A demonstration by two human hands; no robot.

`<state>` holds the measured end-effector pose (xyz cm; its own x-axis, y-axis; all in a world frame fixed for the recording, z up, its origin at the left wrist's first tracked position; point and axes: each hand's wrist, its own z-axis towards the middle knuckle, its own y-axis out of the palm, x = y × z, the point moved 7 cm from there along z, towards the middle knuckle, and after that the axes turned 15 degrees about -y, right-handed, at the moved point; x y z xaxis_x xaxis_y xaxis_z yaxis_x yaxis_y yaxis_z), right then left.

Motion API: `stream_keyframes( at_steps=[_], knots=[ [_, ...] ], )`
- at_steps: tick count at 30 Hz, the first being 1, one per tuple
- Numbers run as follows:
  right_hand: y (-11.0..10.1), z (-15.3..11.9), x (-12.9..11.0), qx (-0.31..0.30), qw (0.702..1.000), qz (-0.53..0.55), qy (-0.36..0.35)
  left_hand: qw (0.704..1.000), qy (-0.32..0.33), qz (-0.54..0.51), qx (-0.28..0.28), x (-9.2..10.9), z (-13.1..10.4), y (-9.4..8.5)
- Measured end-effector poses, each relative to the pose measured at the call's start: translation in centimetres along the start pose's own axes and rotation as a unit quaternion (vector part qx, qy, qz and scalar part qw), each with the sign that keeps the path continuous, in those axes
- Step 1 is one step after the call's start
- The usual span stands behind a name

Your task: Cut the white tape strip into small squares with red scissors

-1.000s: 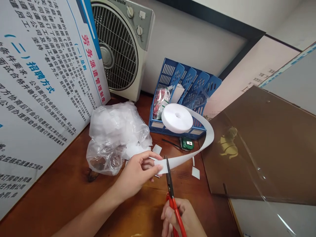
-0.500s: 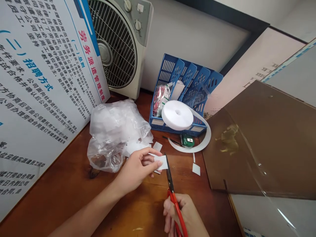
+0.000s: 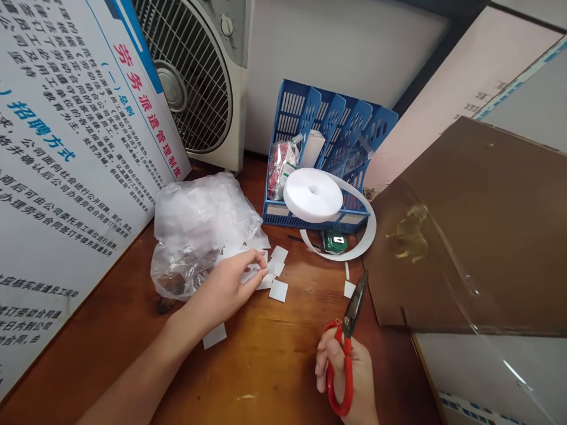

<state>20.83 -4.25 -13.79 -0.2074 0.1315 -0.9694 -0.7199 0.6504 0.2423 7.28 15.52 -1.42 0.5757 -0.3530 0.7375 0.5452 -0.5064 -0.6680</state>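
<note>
Currently right hand (image 3: 359,373) is gripping red-handled scissors (image 3: 353,313), blades pointing far-right; left hand (image 3: 234,280) is curling beside white squares (image 3: 278,291), hold unclear.

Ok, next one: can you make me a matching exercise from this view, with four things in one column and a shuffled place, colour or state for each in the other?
Things
1. scissors
2. roll
3. tape measure
4. plastic bag

Descriptions
A. green, lying on the table
B. crumpled and see-through, by the left hand
C. red-handled, held in the right hand
D. white, with a loose end curling away

Right pairs: 1-C, 2-D, 3-A, 4-B
</note>
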Motion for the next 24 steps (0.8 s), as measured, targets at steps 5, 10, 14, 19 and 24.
stream_keyframes(
  at_steps=[5, 10, 14, 19, 24],
  knots=[
    [-0.2, 0.2, 0.2, -0.006, 1.000, 0.010, 0.003, 0.996, 0.018, 0.071, 0.056, 0.6, 0.2, -0.9],
    [-0.6, 0.3, 0.7, -0.017, 1.000, 0.008, 0.007, 0.998, -0.013, 0.067, 0.015, 0.7, 0.4, -0.4],
    [-0.6, 0.3, 0.8, -0.024, 1.000, 0.009, 0.003, 0.997, -0.032, 0.073, 0.003, 0.6, 0.6, -0.3],
    [-0.4, 0.5, 0.5, -0.020, 1.000, 0.011, 0.004, 0.992, 0.013, 0.123, 0.030, 1.5, 0.1, -0.5],
    [-0.2, 0.7, 0.6, 0.001, 0.999, 0.034, 0.015, 0.984, 0.023, 0.169, 0.046, 2.6, -1.6, -0.6]
  ],
)
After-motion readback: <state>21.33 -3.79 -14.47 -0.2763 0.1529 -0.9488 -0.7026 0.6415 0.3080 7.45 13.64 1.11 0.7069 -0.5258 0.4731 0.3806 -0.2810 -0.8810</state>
